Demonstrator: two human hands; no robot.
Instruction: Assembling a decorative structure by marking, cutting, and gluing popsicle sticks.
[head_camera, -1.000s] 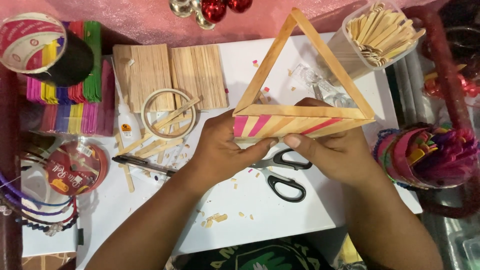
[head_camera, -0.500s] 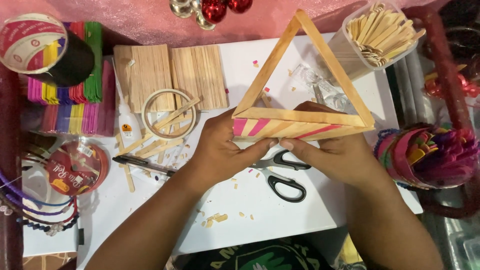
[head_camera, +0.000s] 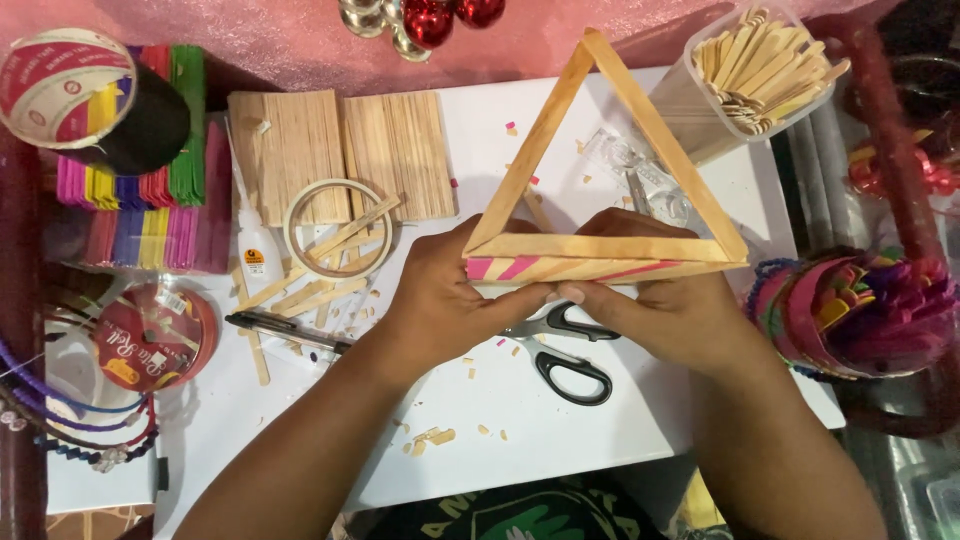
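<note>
Wooden sticks form a triangular frame (head_camera: 610, 150) standing near the middle of the white table (head_camera: 560, 440), its apex pointing toward twelve o'clock and its long base running from nine to three o'clock. That base is a thick bar whose front face carries diagonal pink and natural stripes.

At one o'clock from the frame, a clear plastic tub (head_camera: 740, 85) holds a bundle of plain craft sticks standing on end. At three o'clock a round container (head_camera: 860, 310) is packed with coloured sticks in pink, purple, green and yellow.

The left hand (head_camera: 450, 300) comes in from seven o'clock, knuckles up, its fingers pressed together and curled around the left end of the striped base. The right hand (head_camera: 670, 310) comes in from five o'clock and grips the right part of the base, fingers wrapped behind it, thumb lying along the underside toward nine o'clock. The two thumbs nearly meet beneath the middle of the bar.

Black-handled scissors (head_camera: 565, 350) lie on the table just below the hands, at six o'clock from the frame.
</note>
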